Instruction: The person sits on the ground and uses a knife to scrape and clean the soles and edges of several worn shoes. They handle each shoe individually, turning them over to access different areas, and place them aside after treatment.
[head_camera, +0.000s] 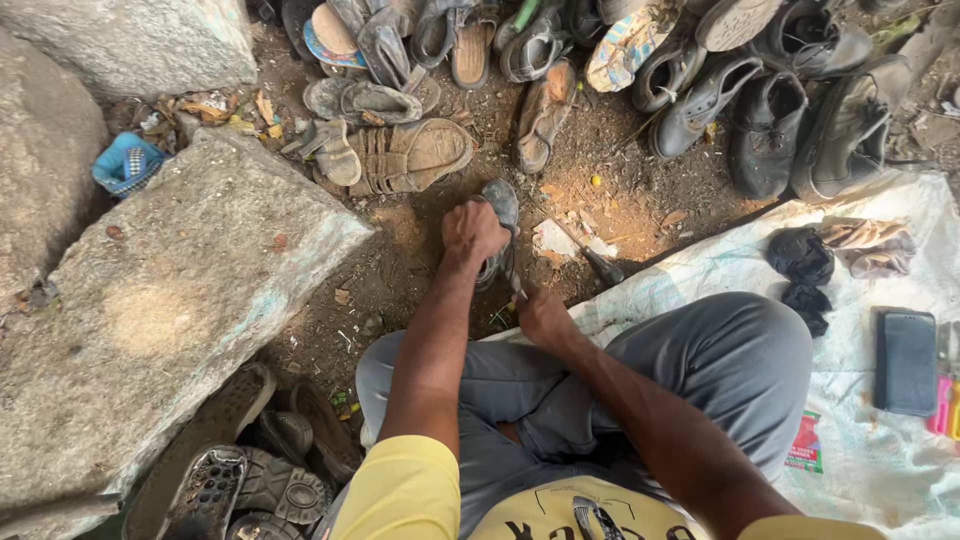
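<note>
Left hand (472, 230) clamps dark sandal (500, 232) upright on dirt ground (400, 270), steadying it for work. Right hand (543, 318) closed near sandal's lower edge, prob. pinching thin tool/thread; can't tell which. Worn-shoe pile (700, 90) beyond; stone slab (170, 300) at left.

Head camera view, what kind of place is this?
Probably an outdoor roadside cobbler's spot: worn shoes and sandals heaped on bare dirt, a stone slab, and the left hand holding a dark sandal.

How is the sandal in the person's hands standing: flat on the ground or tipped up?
Tipped up. The dark sandal stands on end on the dirt, left hand gripping its top, right hand at its lower edge.
</note>
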